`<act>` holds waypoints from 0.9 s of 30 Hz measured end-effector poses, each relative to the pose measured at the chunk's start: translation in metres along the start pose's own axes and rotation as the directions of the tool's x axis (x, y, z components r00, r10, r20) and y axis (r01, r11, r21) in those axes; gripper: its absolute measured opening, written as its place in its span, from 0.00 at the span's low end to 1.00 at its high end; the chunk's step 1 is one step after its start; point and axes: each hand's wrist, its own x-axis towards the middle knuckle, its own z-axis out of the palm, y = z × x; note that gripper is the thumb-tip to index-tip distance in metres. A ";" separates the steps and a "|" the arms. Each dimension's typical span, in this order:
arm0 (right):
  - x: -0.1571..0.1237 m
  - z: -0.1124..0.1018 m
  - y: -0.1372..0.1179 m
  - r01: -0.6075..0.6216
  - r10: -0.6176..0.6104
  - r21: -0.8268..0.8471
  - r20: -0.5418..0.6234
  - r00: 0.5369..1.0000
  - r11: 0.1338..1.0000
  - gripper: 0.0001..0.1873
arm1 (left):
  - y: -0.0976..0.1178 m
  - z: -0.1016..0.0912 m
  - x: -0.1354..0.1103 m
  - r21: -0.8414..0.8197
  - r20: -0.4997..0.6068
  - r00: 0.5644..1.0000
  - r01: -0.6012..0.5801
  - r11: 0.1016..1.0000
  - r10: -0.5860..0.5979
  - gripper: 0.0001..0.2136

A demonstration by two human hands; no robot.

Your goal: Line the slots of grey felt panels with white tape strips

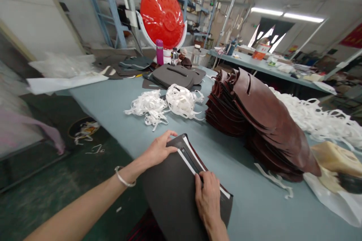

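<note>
A dark grey panel (172, 186) with a brown edge, seemingly a leather piece seen from its backing, lies at the near table edge and overhangs it. Two white tape strips (186, 162) run along a long slot near its far right side. My left hand (158, 150) grips the panel's far left corner, thumb on top and fingers at the edge. My right hand (207, 196) is curled over the slot's near end, thumb and fingertips pressed together on the panel beside the tape; what lies under the fingertips is hidden.
Brown leather panels (263, 116) are stacked to the right. White tape scraps (149, 105) and a white tape bundle (182, 101) lie ahead, before grey slotted panels (174, 76). Behind stand a purple bottle (160, 52) and a red fan (162, 17). A yellowish block (336, 158) sits far right.
</note>
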 end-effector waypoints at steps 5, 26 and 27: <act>0.000 0.006 0.006 0.034 -0.035 -0.156 -0.006 0.999 0.987 0.13 | -0.035 0.031 -0.006 0.196 -0.157 0.975 -0.126 0.972 0.158 0.17; 0.020 0.025 -0.034 0.238 -0.206 -0.238 0.152 0.967 0.942 0.15 | -0.035 0.044 -0.031 0.504 0.114 0.858 -0.484 0.715 0.500 0.15; 0.010 0.017 -0.026 0.255 -0.222 -0.247 0.157 0.962 0.935 0.16 | -0.035 0.044 -0.030 0.507 0.113 0.853 -0.491 0.709 0.509 0.14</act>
